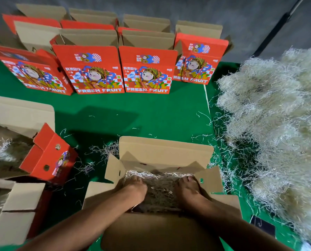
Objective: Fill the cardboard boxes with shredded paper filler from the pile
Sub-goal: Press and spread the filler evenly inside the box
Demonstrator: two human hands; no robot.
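An open cardboard box [166, 153] sits on the green mat right in front of me, flaps spread. Shredded paper filler [160, 192] lies inside it. My left hand [135, 188] presses down on the filler at the box's left side, fingers apart. My right hand [188, 187] presses on it at the right side. A big pale pile of shredded paper [276, 122] rises to the right of the box.
Several red "FRESH FRUIT" boxes [96, 71] stand open in rows at the back. More open boxes [47, 156] with some filler lie at my left. Loose shreds litter the green mat [151, 113]. A dark flat object [263, 226] lies at lower right.
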